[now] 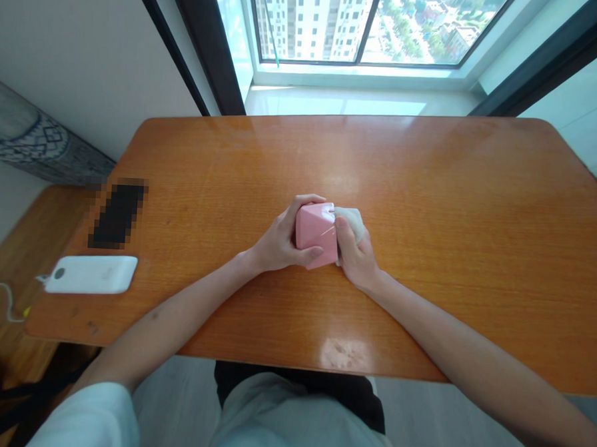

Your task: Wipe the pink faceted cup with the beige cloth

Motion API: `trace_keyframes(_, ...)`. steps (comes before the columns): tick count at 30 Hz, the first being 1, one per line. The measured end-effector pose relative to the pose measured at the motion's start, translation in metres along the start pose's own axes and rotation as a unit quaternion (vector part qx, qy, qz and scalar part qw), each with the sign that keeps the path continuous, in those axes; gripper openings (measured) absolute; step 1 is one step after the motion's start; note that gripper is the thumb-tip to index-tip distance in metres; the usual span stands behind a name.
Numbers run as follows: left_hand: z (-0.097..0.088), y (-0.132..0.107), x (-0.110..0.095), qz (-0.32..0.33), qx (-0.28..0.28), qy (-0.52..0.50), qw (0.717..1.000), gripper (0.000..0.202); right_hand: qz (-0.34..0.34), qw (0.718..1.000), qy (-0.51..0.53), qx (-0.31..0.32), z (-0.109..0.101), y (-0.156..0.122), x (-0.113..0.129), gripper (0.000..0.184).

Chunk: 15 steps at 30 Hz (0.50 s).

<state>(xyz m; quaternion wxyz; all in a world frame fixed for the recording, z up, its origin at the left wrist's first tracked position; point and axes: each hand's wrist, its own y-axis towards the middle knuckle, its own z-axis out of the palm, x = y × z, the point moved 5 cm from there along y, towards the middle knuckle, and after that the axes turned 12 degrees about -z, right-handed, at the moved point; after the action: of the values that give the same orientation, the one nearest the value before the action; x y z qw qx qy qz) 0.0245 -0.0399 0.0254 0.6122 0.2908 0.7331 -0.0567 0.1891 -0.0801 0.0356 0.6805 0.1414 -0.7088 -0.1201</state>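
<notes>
Above the middle of the table, my left hand point(292, 235) is closed around a small glossy pink box-like object point(316, 232), thumb along its near side and fingers over its far side. Its exact kind does not show. My right hand point(357, 254) holds a crumpled whitish cloth point(350, 217) against the right side of the pink object, the thumb pressing near its edge. Part of the cloth is hidden under the right fingers.
The brown wooden table point(454, 211) has rounded corners. A white device with a cable point(93, 274) lies at its left edge, below a dark pixelated rectangle point(116, 215). A window point(363, 27) is beyond the far edge, and a grey patterned curtain point(43, 137) hangs at the left.
</notes>
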Motion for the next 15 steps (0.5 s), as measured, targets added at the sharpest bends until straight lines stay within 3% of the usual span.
trace_keyframes(4, 0.001, -0.001, 0.001, -0.011, 0.011, -0.007, 1.0, 0.089, -0.044, 0.999, -0.015, 0.015, -0.001, 0.001, 0.004, 0.051)
trace_keyframes(7, 0.0, -0.002, 0.003, -0.008, 0.011, 0.011, 1.0, 0.097, -0.035, 0.999, -0.004, 0.002, -0.002, 0.0, 0.004, 0.047)
trace_keyframes(12, -0.002, -0.005, -0.003, 0.11, -0.026, 0.103, 0.988, 0.129, -0.003, 1.0, 0.017, -0.023, -0.002, 0.003, 0.003, 0.055)
trace_keyframes(15, 0.001, -0.008, -0.008, 0.171, -0.021, 0.206, 0.963, 0.123, 0.011, 0.998, 0.03, -0.06, -0.005, 0.006, 0.002, 0.054)
